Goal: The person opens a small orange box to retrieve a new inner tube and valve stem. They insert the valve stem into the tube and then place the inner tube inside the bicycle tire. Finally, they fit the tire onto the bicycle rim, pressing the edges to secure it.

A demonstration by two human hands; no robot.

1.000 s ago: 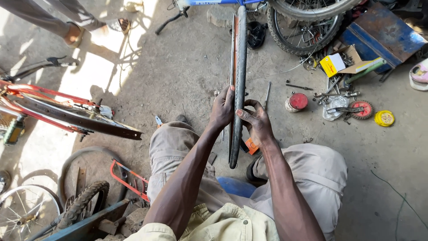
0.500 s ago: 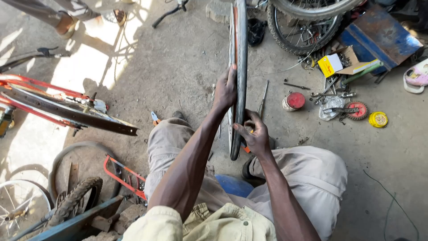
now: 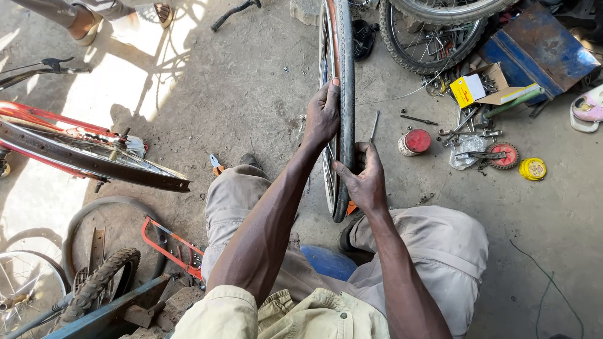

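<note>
A bicycle wheel with a black tyre (image 3: 344, 63) stands upright on the concrete between my knees, seen edge-on. My left hand (image 3: 321, 116) grips the tyre higher up, fingers wrapped over the tread. Lower down, my right hand (image 3: 363, 179) holds the tyre with the thumb pressing at its left side. The wheel's spokes show left of the tyre. I sit on a blue seat (image 3: 328, 262) in beige trousers.
A red bicycle frame with mudguard (image 3: 94, 157) lies at left. Loose tyres (image 3: 94, 285) and a red tool (image 3: 169, 242) lie at lower left. Another wheel (image 3: 433, 28), small tins (image 3: 414, 141), spanners (image 3: 468, 125), a cardboard box (image 3: 480, 88) and a blue metal box (image 3: 540, 53) lie at upper right. Someone's sandalled feet (image 3: 85, 28) stand top left.
My left hand has slid up the tyre, away from my right hand. The right hand has kept its grip lower on the tyre.
</note>
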